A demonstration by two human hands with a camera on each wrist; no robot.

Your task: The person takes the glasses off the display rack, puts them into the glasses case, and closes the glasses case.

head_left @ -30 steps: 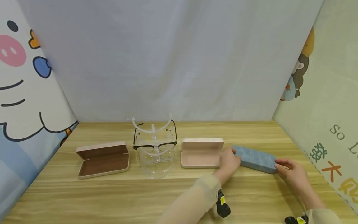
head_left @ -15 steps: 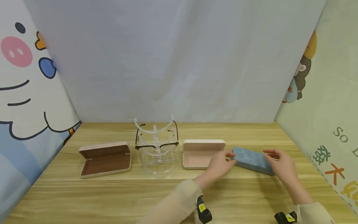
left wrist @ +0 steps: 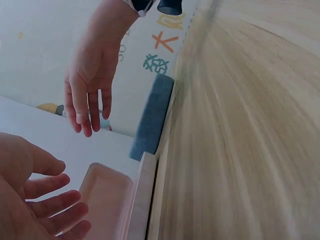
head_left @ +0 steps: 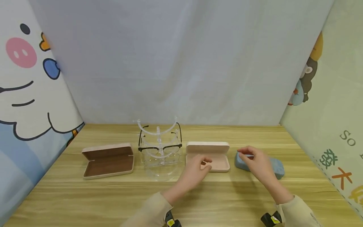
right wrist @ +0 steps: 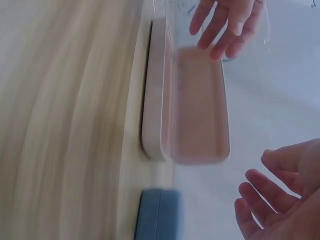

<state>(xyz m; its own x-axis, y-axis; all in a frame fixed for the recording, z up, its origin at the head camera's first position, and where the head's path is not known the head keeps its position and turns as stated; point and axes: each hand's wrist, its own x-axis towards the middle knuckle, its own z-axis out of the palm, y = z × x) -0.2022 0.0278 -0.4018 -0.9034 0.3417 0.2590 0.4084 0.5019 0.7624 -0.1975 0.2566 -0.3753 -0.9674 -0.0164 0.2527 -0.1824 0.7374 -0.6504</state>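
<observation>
My left hand [head_left: 195,171] hovers at the front left of a pale pink glasses case [head_left: 215,164], holding nothing, its fingers loosely bent. That case stands with its lid up and shows a bare pink lining. Above the closed blue glasses case [head_left: 278,167] hangs my right hand [head_left: 257,162], also holding nothing, and it hides the middle of that case in the head view. The right wrist view shows the right hand's fingers [right wrist: 267,192] apart from both cases. To the left, black-framed glasses [head_left: 148,149] sit on a clear display stand [head_left: 158,132], with a thin-rimmed pair [head_left: 153,162] lower down.
Another case [head_left: 109,162] with a brown lining lies with its lid up at the left of the wooden table [head_left: 93,201]. A pale cloth [head_left: 181,63] hangs behind the table, and printed panels [head_left: 340,110] flank it.
Both hands have let go of the blue case and moved left, the left hand to the front of the pink case. The blue case stays on the table.
</observation>
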